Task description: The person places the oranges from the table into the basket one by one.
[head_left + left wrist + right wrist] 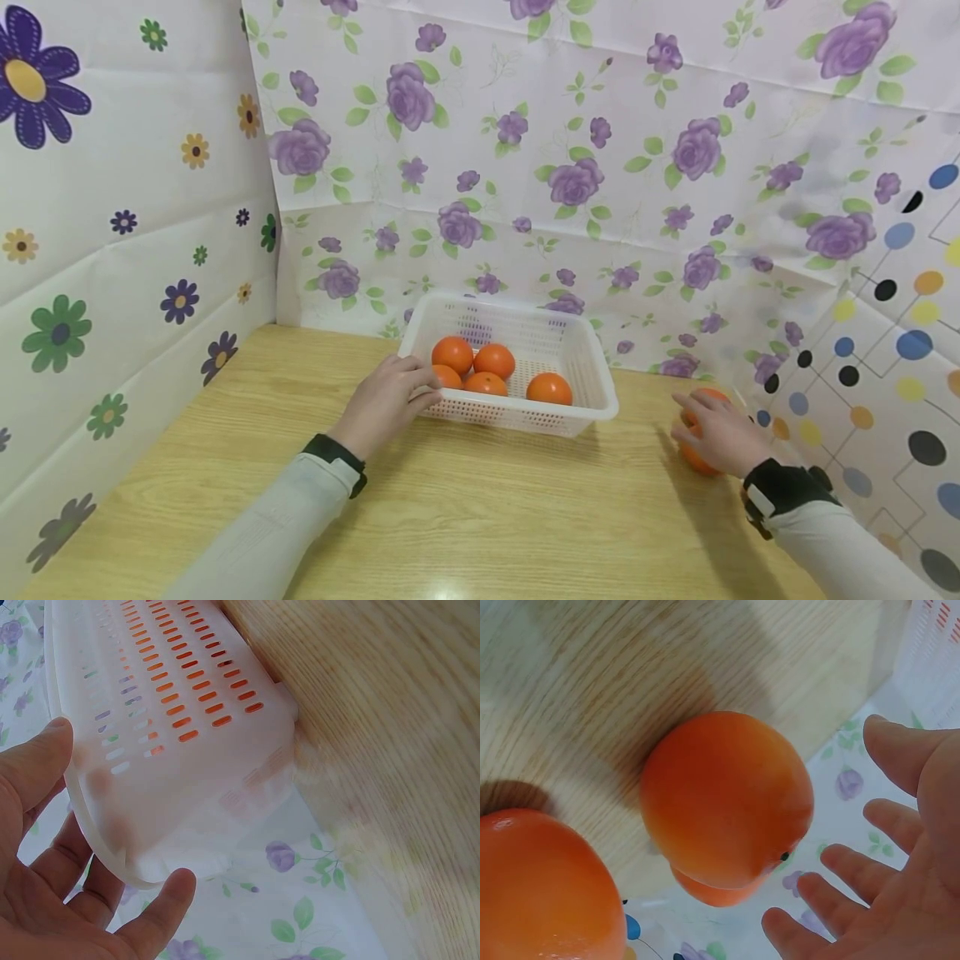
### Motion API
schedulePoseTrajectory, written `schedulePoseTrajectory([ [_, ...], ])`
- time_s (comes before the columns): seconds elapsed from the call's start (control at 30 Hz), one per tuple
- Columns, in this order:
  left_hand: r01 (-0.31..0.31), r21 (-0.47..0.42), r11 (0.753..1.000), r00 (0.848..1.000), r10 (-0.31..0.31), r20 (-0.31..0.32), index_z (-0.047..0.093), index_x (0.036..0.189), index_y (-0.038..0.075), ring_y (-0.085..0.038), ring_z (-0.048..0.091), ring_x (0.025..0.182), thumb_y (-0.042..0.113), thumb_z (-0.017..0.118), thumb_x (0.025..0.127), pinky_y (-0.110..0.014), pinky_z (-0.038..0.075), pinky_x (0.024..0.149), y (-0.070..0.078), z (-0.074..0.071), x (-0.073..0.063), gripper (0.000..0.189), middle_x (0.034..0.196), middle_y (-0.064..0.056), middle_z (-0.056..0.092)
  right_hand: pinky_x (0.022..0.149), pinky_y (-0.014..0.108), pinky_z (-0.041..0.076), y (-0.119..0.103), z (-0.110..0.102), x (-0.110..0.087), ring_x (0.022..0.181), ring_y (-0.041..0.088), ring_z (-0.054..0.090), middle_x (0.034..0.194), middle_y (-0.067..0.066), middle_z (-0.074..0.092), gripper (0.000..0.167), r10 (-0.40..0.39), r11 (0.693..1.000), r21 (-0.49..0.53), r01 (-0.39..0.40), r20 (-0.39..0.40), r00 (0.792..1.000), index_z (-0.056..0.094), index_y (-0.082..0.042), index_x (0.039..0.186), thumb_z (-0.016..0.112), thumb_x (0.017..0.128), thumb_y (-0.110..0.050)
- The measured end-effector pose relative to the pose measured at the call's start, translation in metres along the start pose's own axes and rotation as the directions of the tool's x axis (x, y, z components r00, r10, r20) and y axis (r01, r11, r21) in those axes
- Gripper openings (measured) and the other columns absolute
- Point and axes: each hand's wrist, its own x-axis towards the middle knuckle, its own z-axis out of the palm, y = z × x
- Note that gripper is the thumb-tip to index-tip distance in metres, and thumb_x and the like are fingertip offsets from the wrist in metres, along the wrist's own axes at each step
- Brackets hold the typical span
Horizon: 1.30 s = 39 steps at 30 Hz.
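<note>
My left hand [390,404] grips the left front corner of a white plastic basket [588,367] by its rim. In the left wrist view, fingertips show faintly through the basket's pale wall [187,825], and the little finger stays outside. Several oranges [550,388] lie in the basket, most in its left half. Over at the right, my right hand [723,433] hovers close over more oranges [701,462], partly hiding them. The right wrist view shows its fingers spread beside an orange [727,799], with a gap between; another orange [544,889] sits nearer the camera.
A wood-grain table [465,508] lies under everything. A flowered sheet [517,150] rises behind the basket, a second flowered sheet [142,175] stands at the left, and a dotted sheet [892,358] stands close beside the right-hand oranges.
</note>
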Motion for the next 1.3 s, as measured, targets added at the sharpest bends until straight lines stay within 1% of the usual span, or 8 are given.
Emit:
schedulePoseTrajectory([
  [0.13, -0.004, 0.0, 1.0, 1.0, 0.004, -0.005, 0.083, 0.109, 0.013, -0.025, 0.059, 0.102, 0.025, 0.087, 0.097, -0.042, 0.055, 0.09, 0.0, 0.0, 0.0, 0.017, 0.11, -0.001, 0.074, 0.102, 0.079, 0.047, 0.004, 0.003, -0.001, 0.131, 0.063, 0.055, 0.148, 0.039, 0.055, 0.067, 0.012, 1.0, -0.009, -0.011, 0.008, 1.0, 0.058, 0.003, 0.152, 0.084, 0.1, -0.03],
  [0.27, -0.006, 0.001, 1.0, 1.0, 0.006, -0.009, 0.083, 0.109, 0.013, -0.025, 0.059, 0.101, 0.025, 0.088, 0.097, -0.042, 0.056, 0.089, 0.0, 0.0, 0.0, 0.017, 0.11, -0.001, 0.074, 0.104, 0.079, 0.046, 0.003, 0.003, -0.002, 0.131, 0.062, 0.056, 0.148, 0.039, 0.056, 0.067, 0.034, 0.999, -0.008, -0.034, 0.026, 0.999, 0.058, 0.003, 0.153, 0.084, 0.1, -0.029],
  [0.6, -0.004, 0.002, 1.0, 1.0, 0.004, -0.005, 0.083, 0.109, 0.013, -0.025, 0.059, 0.101, 0.025, 0.088, 0.097, -0.041, 0.055, 0.089, 0.0, 0.001, 0.0, 0.018, 0.11, -0.001, 0.074, 0.104, 0.077, 0.047, 0.007, 0.009, -0.004, 0.127, 0.063, 0.059, 0.143, 0.04, 0.057, 0.063, 0.021, 1.0, -0.008, -0.021, 0.027, 0.999, 0.061, 0.005, 0.149, 0.085, 0.099, -0.023],
  [0.9, -0.015, 0.001, 1.0, 1.0, 0.015, -0.012, 0.083, 0.109, 0.013, -0.025, 0.059, 0.1, 0.025, 0.088, 0.097, -0.041, 0.055, 0.088, -0.001, 0.001, 0.0, 0.018, 0.109, 0.0, 0.074, 0.1, 0.077, 0.05, 0.016, 0.018, -0.004, 0.123, 0.061, 0.062, 0.146, 0.04, 0.055, 0.063, 0.072, 0.997, -0.017, -0.071, 0.072, 0.995, 0.06, 0.003, 0.151, 0.084, 0.099, -0.024],
  [1.03, -0.015, 0.002, 1.0, 1.0, 0.015, -0.01, 0.083, 0.109, 0.013, -0.024, 0.058, 0.1, 0.025, 0.088, 0.097, -0.04, 0.055, 0.087, -0.001, 0.001, 0.0, 0.018, 0.109, 0.0, 0.073, 0.101, 0.076, 0.05, 0.017, 0.017, -0.006, 0.122, 0.059, 0.063, 0.145, 0.04, 0.056, 0.063, 0.072, 0.997, -0.005, -0.072, 0.073, 0.995, 0.061, 0.004, 0.149, 0.085, 0.098, -0.024],
  [1.3, -0.001, -0.004, 1.0, 1.0, 0.001, -0.004, 0.083, 0.11, 0.014, -0.024, 0.058, 0.101, 0.025, 0.088, 0.097, -0.04, 0.055, 0.088, -0.001, 0.001, 0.0, 0.019, 0.109, 0.0, 0.073, 0.099, 0.076, 0.051, 0.018, 0.018, -0.009, 0.119, 0.062, 0.063, 0.141, 0.044, 0.056, 0.064, 0.056, 0.998, -0.002, -0.056, 0.071, 0.996, 0.063, 0.007, 0.146, 0.087, 0.094, -0.022],
])
